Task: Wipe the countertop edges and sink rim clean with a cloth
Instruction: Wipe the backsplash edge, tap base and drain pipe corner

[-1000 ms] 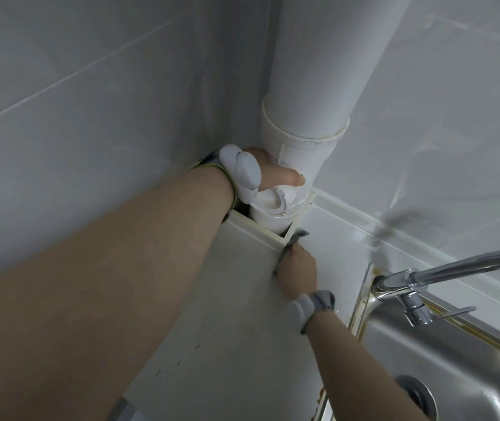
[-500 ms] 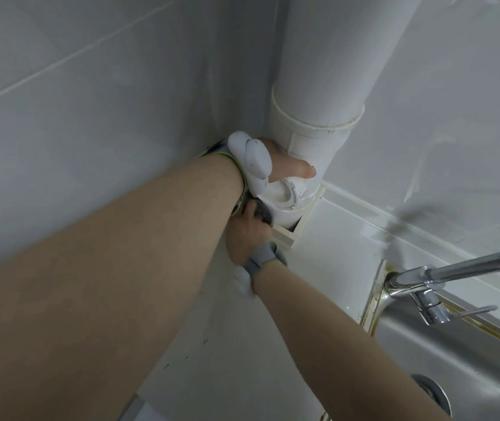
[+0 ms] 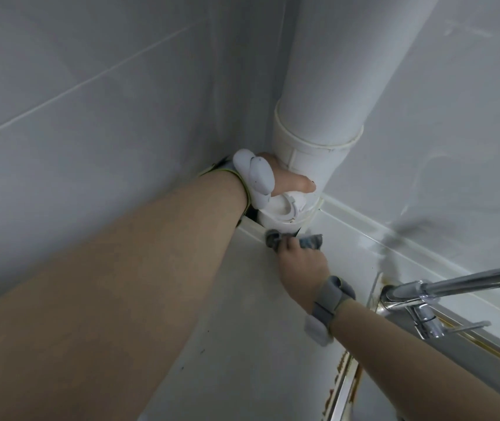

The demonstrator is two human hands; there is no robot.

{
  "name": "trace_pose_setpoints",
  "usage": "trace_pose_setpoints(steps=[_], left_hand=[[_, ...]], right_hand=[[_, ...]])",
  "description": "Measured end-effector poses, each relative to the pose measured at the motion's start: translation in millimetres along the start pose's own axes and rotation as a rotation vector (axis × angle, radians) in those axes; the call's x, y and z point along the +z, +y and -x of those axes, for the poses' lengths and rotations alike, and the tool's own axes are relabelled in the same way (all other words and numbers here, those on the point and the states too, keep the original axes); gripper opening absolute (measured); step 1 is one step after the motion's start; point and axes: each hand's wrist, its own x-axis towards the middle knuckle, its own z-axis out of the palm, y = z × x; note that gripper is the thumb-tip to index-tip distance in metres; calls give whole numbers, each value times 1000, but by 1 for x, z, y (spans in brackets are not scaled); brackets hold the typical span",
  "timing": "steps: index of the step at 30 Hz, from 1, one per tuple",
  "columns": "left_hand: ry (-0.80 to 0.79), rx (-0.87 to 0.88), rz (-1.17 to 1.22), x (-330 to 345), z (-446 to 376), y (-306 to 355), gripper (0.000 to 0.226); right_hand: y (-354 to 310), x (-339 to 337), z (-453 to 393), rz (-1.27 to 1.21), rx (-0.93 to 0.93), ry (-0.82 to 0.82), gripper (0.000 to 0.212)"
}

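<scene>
In the middle of the frame, the right hand (image 3: 301,264) squeezes the cloth (image 3: 309,240) by the pipe (image 3: 312,165) that the left hand (image 3: 285,177) holds, so the cloth could snag in the gap there.

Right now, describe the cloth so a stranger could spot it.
Follow the big white pipe down to the countertop corner. There, the right hand presses a small crumpled cloth against the pipe's cutout edge; it is the only dark grey-blue thing among white surfaces.

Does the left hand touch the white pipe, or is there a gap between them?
Touching. In the head view the left hand lies against the white pipe, its thumb pressed on the fitting with no gap visible.
</scene>
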Motion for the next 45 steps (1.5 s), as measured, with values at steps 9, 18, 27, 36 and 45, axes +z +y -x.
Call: trace_pose_setpoints(steps=[9,18,27,36,45], left_hand=[[57,-19,102,1,0,-6,63],[25,28,126,4,-6,-6,59],[59,26,-19,2,3,1,60],[598,122,-82,35,49,-43,43],[479,50,-564,79,103,-139,46]], right_hand=[[-19,-23,-35,-152,31,-123,22],[-36,-1,-44,-313,-69,145,29],[11,21,-2,-182,-93,-50,61],[-14,18,-1,-305,-79,-146,64],[-54,26,-30,-457,225,-336,37]])
